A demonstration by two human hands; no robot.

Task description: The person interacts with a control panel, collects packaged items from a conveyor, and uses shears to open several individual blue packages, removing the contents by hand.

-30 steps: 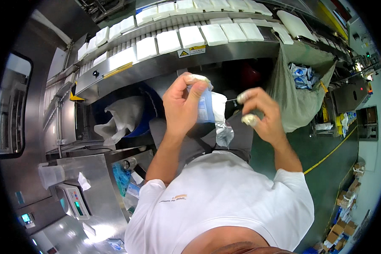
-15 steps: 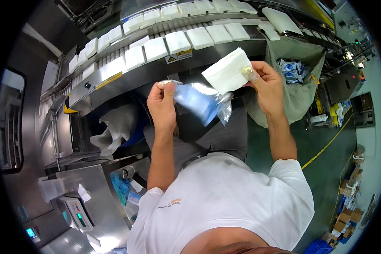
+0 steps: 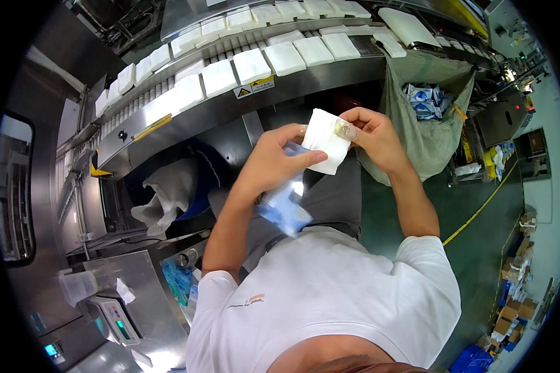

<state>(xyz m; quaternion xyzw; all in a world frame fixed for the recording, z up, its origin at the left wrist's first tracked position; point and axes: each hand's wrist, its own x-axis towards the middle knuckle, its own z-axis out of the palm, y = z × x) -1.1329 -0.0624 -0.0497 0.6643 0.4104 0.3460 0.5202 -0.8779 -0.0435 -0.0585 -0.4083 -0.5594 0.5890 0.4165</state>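
Between my hands, in front of my body, is a folded white sheet stack [image 3: 323, 138]. My right hand [image 3: 378, 142] pinches its right edge, with a translucent yellowish cover on the thumb tip. My left hand [image 3: 274, 160] is closed on its left side, thumb in front and the other fingers mostly behind. From the left hand also hangs a clear and blue plastic pouch [image 3: 285, 210], blurred and crumpled, below the sheets. How the left fingers grip the pouch is hidden.
Ahead runs a metal roller conveyor [image 3: 162, 118] carrying rows of white folded stacks [image 3: 252, 65]. A large fabric sack [image 3: 420, 146] with blue-and-white packets [image 3: 426, 102] stands right. Left are a blue bin [image 3: 199, 193] with a white liner and a digital scale [image 3: 115, 320].
My hands have come closer together. The white stack moved down and turned more upright, and my left hand now grips it too. The pouch swung down below my left hand.
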